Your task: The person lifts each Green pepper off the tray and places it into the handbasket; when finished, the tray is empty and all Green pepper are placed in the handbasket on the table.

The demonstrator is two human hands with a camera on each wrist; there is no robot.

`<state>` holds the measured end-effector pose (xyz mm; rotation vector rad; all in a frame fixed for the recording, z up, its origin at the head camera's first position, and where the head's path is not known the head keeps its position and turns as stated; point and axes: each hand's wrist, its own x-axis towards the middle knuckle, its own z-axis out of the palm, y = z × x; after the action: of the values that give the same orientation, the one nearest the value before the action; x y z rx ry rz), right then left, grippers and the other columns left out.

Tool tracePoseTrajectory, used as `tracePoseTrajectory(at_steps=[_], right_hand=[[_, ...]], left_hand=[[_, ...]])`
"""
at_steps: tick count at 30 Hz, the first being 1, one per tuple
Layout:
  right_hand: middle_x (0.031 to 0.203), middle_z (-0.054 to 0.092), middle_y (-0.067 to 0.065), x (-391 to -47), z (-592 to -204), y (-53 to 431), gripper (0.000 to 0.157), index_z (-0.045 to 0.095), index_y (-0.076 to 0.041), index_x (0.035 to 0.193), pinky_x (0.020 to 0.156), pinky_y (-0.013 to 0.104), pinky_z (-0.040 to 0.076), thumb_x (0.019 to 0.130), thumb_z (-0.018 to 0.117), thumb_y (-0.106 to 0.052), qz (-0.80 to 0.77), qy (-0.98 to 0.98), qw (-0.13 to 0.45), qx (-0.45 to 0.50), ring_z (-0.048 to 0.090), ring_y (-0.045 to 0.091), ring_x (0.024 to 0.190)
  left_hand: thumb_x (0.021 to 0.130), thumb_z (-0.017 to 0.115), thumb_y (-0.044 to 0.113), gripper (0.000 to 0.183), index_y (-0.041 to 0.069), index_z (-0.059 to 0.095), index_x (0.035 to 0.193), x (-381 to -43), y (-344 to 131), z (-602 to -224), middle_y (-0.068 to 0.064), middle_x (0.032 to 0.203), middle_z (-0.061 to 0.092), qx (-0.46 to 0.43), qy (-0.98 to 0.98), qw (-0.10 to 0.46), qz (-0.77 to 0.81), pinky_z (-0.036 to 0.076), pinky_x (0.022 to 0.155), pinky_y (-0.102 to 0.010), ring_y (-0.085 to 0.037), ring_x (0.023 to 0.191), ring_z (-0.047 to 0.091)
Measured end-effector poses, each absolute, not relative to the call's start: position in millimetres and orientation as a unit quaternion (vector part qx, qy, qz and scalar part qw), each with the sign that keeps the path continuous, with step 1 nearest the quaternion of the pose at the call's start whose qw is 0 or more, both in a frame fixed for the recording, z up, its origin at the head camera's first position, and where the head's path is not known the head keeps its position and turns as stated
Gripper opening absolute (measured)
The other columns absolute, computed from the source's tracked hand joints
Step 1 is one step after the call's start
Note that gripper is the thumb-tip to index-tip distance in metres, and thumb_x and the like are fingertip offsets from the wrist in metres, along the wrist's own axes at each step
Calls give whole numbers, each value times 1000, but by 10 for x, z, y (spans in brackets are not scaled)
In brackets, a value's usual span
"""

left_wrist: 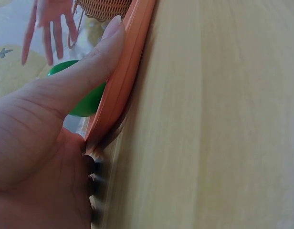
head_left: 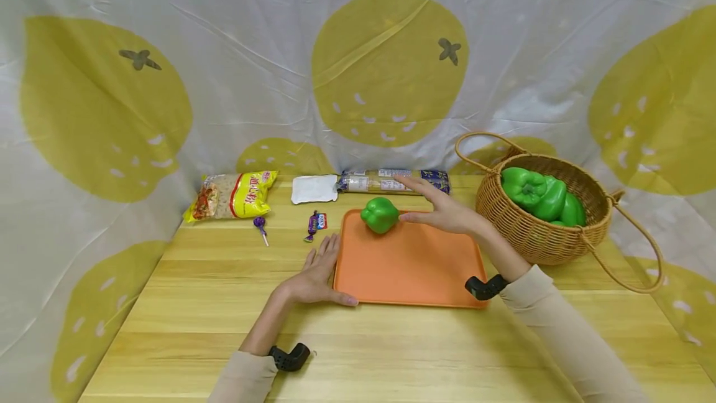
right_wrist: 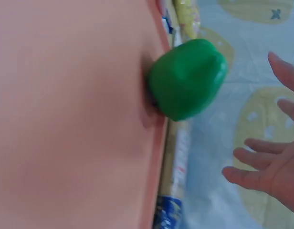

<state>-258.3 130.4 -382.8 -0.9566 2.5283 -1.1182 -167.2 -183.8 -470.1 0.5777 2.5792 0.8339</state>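
Note:
A green bell pepper sits at the back left of an orange tray on the wooden table. My right hand is held over the tray to the right of the pepper, fingers spread and nothing in its grasp. In the right wrist view a gap shows between that hand and the pepper. My left hand lies against the tray's left side with extended fingers, its thumb along the front left corner. In the left wrist view the thumb partly hides the pepper.
To the right stands a wicker basket with several green peppers inside. Along the back lie a yellow food bag, a white packet and a long clear package. A lollipop and wrapped candy lie left of the tray.

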Motion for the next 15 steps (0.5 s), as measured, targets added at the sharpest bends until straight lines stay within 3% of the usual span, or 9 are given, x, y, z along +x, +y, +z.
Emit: tracePoseTrajectory(at_steps=[7, 15], right_hand=[[162, 18, 5, -2720, -4121, 1100, 73, 31, -31, 151, 116, 64, 19, 89, 69, -27, -414, 828, 148, -348, 10, 31, 151], [158, 27, 12, -2830, -4259, 927, 57, 51, -22, 142, 112, 61, 31, 89, 69, -12, -423, 814, 156, -367, 23, 36, 147]], left_hand=[[68, 79, 60, 136, 5, -12, 153, -1674, -1821, -4724, -13, 162, -16, 205, 915, 185, 293, -7, 120, -59, -31, 150, -15], [69, 79, 58, 135, 6, -12, 153, -1657, -1824, -4693, -13, 162, -16, 201, 915, 187, 294, -8, 120, -58, -30, 150, -15]])
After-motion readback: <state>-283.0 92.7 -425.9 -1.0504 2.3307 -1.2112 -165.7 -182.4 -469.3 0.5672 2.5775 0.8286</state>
